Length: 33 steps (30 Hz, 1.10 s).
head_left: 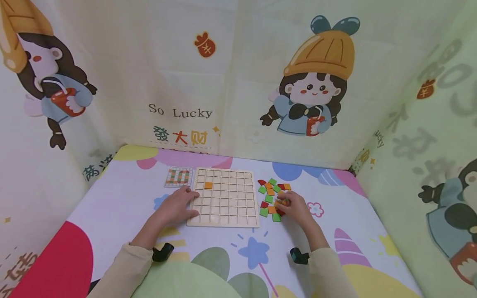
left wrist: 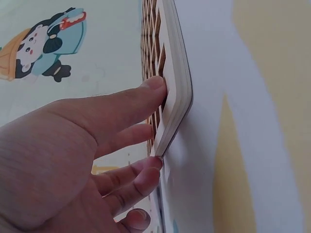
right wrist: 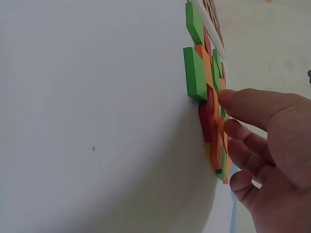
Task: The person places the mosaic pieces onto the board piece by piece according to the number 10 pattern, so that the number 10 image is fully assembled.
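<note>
A square wooden grid board (head_left: pixel 227 224) lies flat on the table, with one orange square tile (head_left: pixel 208 185) in a cell near its upper left. My left hand (head_left: pixel 177 206) rests at the board's left edge; in the left wrist view the thumb (left wrist: pixel 154 83) lies on the grid and other fingertips are by the edge. Right of the board spreads a loose group of green tiles (head_left: pixel 268 199), orange tiles (head_left: pixel 272 210) and red tiles (head_left: pixel 264 205). Over their right side is my right hand (head_left: pixel 296 205), fingertips among the tiles, thumb (right wrist: pixel 231 102) apart from the forefinger. Some tiles are hidden under it.
A small pattern card (head_left: pixel 179 177) with coloured squares lies beside the board's upper left. The table wears a printed cloth (head_left: pixel 283 252). Printed curtains (head_left: pixel 238 82) stand behind it and on both sides. A dark device (head_left: pixel 163 252) sits at each wrist.
</note>
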Available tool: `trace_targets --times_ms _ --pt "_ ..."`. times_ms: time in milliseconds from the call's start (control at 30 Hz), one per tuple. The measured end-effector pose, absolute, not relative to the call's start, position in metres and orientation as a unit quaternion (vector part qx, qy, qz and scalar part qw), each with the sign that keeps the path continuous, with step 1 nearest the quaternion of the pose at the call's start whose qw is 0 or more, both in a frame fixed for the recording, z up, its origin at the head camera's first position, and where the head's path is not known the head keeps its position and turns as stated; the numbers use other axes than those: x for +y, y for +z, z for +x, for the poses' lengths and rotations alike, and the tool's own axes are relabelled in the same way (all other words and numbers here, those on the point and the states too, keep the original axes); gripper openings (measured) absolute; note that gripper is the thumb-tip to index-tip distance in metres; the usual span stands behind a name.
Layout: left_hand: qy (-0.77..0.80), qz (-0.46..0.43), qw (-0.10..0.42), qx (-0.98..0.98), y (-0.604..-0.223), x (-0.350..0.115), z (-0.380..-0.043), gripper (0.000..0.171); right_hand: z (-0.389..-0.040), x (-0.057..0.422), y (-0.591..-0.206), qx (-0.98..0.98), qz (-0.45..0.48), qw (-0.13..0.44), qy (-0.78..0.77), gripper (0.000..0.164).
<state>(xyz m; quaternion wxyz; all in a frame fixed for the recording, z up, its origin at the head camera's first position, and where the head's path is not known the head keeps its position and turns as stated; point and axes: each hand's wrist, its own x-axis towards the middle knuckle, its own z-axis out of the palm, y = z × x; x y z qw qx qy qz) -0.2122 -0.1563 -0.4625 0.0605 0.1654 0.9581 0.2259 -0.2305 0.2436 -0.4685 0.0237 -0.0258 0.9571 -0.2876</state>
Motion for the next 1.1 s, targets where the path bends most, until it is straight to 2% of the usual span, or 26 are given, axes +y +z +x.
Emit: trace_targets --times_ms 433,1100 --pt "0.211 0.195 0.045 0.957 -0.4647 -0.1547 -0.2123 0.059 -0.2334 0.2463 -0.4705 0.963 -0.031 0.037 -0.265 0.023" --pt "0.247 0.171 0.057 0.952 -0.4617 -0.1582 -0.2114 0.059 -0.2363 0.2437 -0.4697 0.968 -0.01 0.059 -0.244 0.029"
